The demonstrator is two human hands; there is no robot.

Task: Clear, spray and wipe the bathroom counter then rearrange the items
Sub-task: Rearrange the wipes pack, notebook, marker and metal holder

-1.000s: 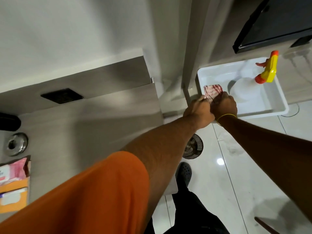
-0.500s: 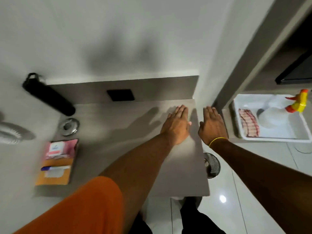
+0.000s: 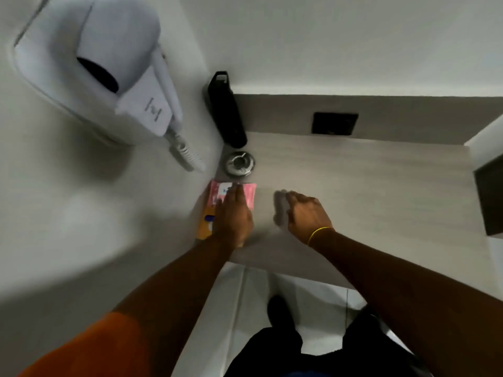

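Head view: looking steeply down at a corner worktop, with some motion blur.
Wall: pale and plain, filling the frame from 9 to 1 o'clock.
Worktop [image 3: 381, 191]: grey, wood-grained, running from the centre out to 3 o'clock, its near edge above the white floor tiles.
Hair dryer [image 3: 114, 69]: white, wall-mounted at 10 o'clock, with a coiled cord hanging toward the worktop corner.
Left arm: enters from 7 o'clock with an orange sleeve [image 3: 89, 346] at the shoulder.
Right arm: enters from 4 o'clock with a thin yellow band [image 3: 319, 234] at the wrist.
Black bottle [image 3: 227, 110]: stands in the back corner at 11 o'clock, close to the wall.
Socket plate [image 3: 334, 123]: black, set in the grey backsplash at 1 o'clock.
Left hand [image 3: 234, 213]: open and flat, fingers stretched, palm down on the pink packet and touching it.
Right hand [image 3: 306, 213]: open, fingers loosely spread, palm down over bare worktop just at 3 o'clock of the left hand; whether it touches the surface I cannot tell.
Pink packet [image 3: 249, 195]: lies at the left edge of the worktop against the wall, partly covered by the left hand, white label showing at its far end.
Orange packet [image 3: 205, 227]: lies under or beside the pink one at its 7 o'clock, mostly hidden by the hand.
Metal dish [image 3: 239, 164]: round, shiny, between the black bottle and the pink packet, apart from both.
Shoe [image 3: 280, 312]: dark, on the floor at 6 o'clock.
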